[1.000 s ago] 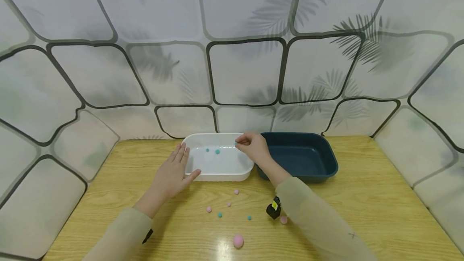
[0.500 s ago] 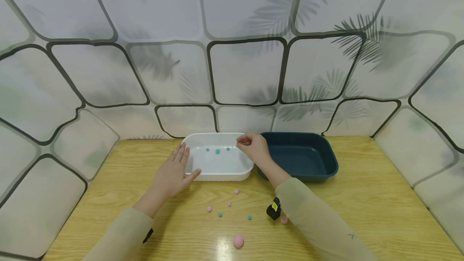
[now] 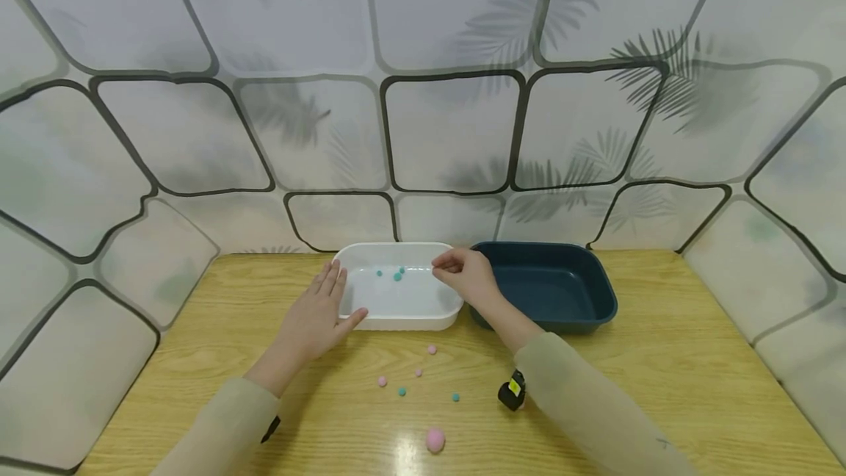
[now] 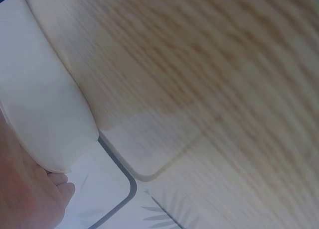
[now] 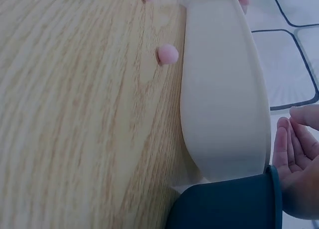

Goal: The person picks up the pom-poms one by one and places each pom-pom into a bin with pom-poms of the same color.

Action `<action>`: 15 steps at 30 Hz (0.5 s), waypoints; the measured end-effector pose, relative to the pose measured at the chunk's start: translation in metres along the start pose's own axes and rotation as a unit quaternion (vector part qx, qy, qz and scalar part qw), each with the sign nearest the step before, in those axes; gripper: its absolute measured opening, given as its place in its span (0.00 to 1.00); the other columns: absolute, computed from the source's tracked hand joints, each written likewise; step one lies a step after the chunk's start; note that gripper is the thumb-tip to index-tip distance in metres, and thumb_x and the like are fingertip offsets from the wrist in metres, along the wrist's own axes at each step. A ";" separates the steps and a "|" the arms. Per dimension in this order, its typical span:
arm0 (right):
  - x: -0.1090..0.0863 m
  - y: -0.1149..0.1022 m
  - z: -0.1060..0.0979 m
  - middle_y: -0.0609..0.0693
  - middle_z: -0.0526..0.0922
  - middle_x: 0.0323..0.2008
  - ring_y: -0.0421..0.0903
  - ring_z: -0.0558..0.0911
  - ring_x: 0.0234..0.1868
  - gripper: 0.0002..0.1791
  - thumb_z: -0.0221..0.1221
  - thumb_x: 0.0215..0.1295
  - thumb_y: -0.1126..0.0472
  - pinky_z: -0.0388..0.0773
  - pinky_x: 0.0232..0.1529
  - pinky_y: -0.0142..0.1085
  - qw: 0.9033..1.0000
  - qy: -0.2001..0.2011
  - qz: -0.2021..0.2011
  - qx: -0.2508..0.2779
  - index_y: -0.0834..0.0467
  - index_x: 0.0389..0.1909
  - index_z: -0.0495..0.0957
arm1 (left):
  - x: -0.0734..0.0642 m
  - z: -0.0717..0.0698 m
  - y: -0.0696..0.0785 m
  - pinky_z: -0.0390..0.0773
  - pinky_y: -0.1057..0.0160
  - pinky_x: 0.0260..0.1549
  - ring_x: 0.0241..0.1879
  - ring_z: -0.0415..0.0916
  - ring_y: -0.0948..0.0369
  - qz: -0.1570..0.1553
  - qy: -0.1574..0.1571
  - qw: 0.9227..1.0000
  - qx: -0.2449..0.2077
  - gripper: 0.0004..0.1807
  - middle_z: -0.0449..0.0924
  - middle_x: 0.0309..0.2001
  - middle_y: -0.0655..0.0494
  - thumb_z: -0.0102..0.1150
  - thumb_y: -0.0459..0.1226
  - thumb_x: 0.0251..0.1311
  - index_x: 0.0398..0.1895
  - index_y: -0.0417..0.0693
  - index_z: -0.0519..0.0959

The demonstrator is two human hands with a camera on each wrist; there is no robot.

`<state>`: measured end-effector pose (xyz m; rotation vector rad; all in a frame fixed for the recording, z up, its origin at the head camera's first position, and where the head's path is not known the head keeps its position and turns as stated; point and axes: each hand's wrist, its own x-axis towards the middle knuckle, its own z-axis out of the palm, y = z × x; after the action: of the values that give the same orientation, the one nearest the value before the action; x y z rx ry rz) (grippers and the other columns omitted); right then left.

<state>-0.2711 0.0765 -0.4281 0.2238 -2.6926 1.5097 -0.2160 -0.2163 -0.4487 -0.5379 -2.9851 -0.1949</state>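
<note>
Fingers straight, my left hand [image 3: 316, 320] rests against the left end of the white tub [image 3: 396, 323]. In the left wrist view that hand [image 4: 30, 189] shows beside the tub's outer wall [image 4: 45, 84]. Over the tub's right end, my right hand [image 3: 466, 275] has thumb and fingertips close together, with nothing seen between them. The right wrist view shows the right hand [image 5: 301, 159] just past the rim. Inside the tub lie a larger teal ball [image 3: 397, 277] and two smaller teal balls near it, one of them a small teal ball [image 3: 380, 273] to the left.
A dark blue tub [image 3: 548, 325] stands right beside the white one. In front, several pink and teal balls lie scattered on the wooden table [image 3: 317, 417], among them a large pink ball [image 3: 435, 440] and a teal ball [image 3: 455, 397]. A patterned wall rises behind.
A small teal ball left my right fingertips, dropped into the white tub and rolled left toward the larger teal ball. My right hand lowered slightly; the left stayed put.
</note>
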 end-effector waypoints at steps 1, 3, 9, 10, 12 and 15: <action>-0.002 0.000 -0.001 0.56 0.92 0.40 0.49 0.88 0.41 0.05 0.71 0.67 0.65 0.86 0.43 0.36 1.000 -0.004 -0.002 0.002 0.60 0.42 0.90 | 0.000 0.000 0.000 0.58 0.41 0.82 0.84 0.48 0.36 0.000 0.000 1.000 -0.001 0.49 0.49 0.83 0.30 0.51 0.60 0.78 0.80 0.25 0.56; -0.006 0.000 -0.002 0.56 0.92 0.40 0.49 0.88 0.41 0.05 0.71 0.67 0.64 0.86 0.42 0.35 1.000 -0.011 -0.008 0.007 0.60 0.41 0.90 | 0.000 0.000 0.000 0.58 0.41 0.82 0.84 0.48 0.36 0.000 0.000 1.000 0.001 0.49 0.49 0.83 0.30 0.51 0.59 0.78 0.80 0.25 0.56; -0.021 -0.002 -0.010 0.56 0.92 0.39 0.44 0.87 0.38 0.05 0.71 0.68 0.64 0.84 0.39 0.30 0.998 -0.042 -0.029 0.027 0.60 0.42 0.90 | 0.000 0.001 0.000 0.57 0.41 0.82 0.84 0.47 0.36 0.000 0.002 1.000 0.000 0.50 0.49 0.83 0.30 0.51 0.60 0.77 0.80 0.24 0.56; -0.024 -0.002 -0.011 0.56 0.92 0.39 0.43 0.87 0.37 0.05 0.71 0.67 0.64 0.83 0.39 0.30 0.998 -0.048 -0.031 0.030 0.60 0.42 0.90 | 0.000 0.001 0.000 0.57 0.41 0.82 0.84 0.47 0.36 0.001 0.002 1.000 0.000 0.50 0.49 0.83 0.30 0.51 0.60 0.77 0.80 0.24 0.56; -0.030 -0.003 -0.013 0.56 0.92 0.39 0.42 0.87 0.36 0.05 0.71 0.67 0.64 0.83 0.39 0.29 0.997 -0.060 -0.036 0.035 0.60 0.42 0.90 | 0.000 0.001 0.000 0.57 0.41 0.82 0.84 0.48 0.36 0.002 0.003 1.000 0.000 0.50 0.49 0.83 0.29 0.51 0.60 0.77 0.80 0.24 0.56; -0.038 -0.003 -0.016 0.56 0.92 0.40 0.40 0.86 0.36 0.05 0.71 0.68 0.64 0.83 0.39 0.29 0.995 -0.077 -0.044 0.033 0.60 0.42 0.90 | 0.000 0.001 0.000 0.57 0.41 0.82 0.84 0.48 0.36 0.003 0.002 1.000 0.002 0.50 0.49 0.83 0.29 0.50 0.60 0.77 0.80 0.24 0.56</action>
<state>-0.2332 0.0931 -0.4215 0.4754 -2.7077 1.6208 -0.2158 -0.2160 -0.4497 -0.5468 -2.9790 -0.1903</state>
